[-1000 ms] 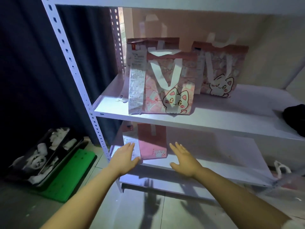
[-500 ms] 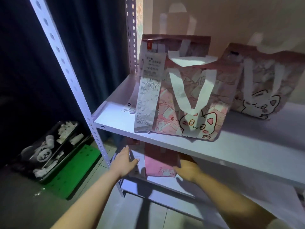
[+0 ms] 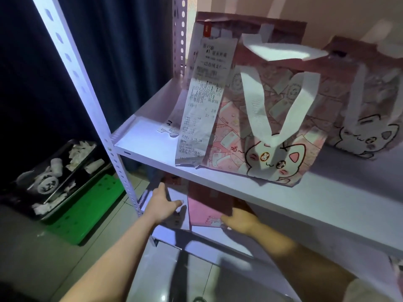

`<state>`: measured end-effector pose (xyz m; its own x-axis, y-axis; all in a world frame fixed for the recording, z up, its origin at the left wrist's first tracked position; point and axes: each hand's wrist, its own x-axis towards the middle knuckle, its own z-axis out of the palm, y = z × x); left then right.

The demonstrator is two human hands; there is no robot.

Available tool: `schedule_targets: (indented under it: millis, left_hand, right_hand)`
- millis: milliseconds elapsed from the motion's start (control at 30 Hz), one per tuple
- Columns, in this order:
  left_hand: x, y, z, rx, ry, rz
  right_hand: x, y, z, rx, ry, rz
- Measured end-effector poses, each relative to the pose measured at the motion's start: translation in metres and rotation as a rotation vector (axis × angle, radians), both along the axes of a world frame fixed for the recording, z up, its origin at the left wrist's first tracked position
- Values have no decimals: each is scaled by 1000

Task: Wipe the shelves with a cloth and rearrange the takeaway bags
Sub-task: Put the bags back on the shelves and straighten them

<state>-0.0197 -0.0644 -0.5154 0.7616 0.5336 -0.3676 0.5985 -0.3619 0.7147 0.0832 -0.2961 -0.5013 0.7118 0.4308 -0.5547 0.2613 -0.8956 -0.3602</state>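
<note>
A pink takeaway bag point(image 3: 207, 207) stands on the lower shelf point(image 3: 210, 235), its top hidden under the middle shelf point(image 3: 150, 144). My left hand point(image 3: 162, 207) presses its left side, thumb across the white slip on its front. My right hand point(image 3: 241, 220) clasps its right side, fingers hidden behind the bag. On the middle shelf stands a pink cat-print bag point(image 3: 272, 131) with white handles and a long receipt point(image 3: 202, 101). A second cat bag point(image 3: 370, 114) stands to its right, and another bag point(image 3: 250, 25) behind it. No cloth is visible.
The white perforated upright point(image 3: 87, 88) rises just left of my left hand. On the floor at left lie a black tray of white scraps point(image 3: 54, 177) and a green board point(image 3: 87, 211). A dark curtain point(image 3: 120, 51) hangs behind the rack.
My head has dropped and moved closer to the rack. Both hands went from hovering open before the lower shelf to reaching under the middle shelf and closing on the pink bag's sides.
</note>
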Motion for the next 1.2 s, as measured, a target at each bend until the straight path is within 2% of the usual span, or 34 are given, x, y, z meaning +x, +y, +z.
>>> schedule_targets:
  millis: [67,167,400,533,767,1033,1200]
  left_hand:
    - [-8,0,-1,-1,-11,-12]
    - [-22,-3,3,-9,-35,-35]
    - [-70,-9,7,-43,-100,-94]
    - [-108,-23,32,-40,-166,-150]
    - [-165,-27,54,-19,-176,-277]
    - [-209,-62,109,-6,-360,-358]
    - [-216,-86,145,22,-501,-457]
  right_hand:
    - [-7,-2,3,21,-58,14]
    - [-23,-5,11,157,-130,-1]
    - [-79,-17,17,343,-133,-39]
    - [-121,-26,26,352,-158,-59]
    - [-189,-44,46,469,-253,-147]
    - [-263,-73,86,596,-336,-350]
    - [-290,-95,120,619,-508,-404]
